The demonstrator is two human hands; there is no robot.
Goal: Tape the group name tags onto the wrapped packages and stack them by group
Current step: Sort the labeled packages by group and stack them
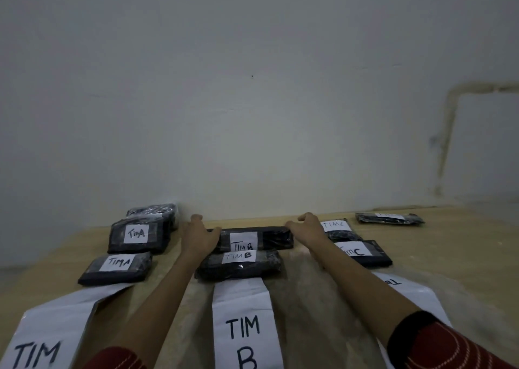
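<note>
The left hand (200,235) and right hand (304,228) gripped the 2 ends of the far TIM B package (254,238), which lay beyond the big TIM B sheet (244,321). The nearer TIM B package (238,264) sat at that sheet's far edge. Stacking seemed in hand. The next move would probably call for lifting the far package squarely onto the nearer one.
</note>
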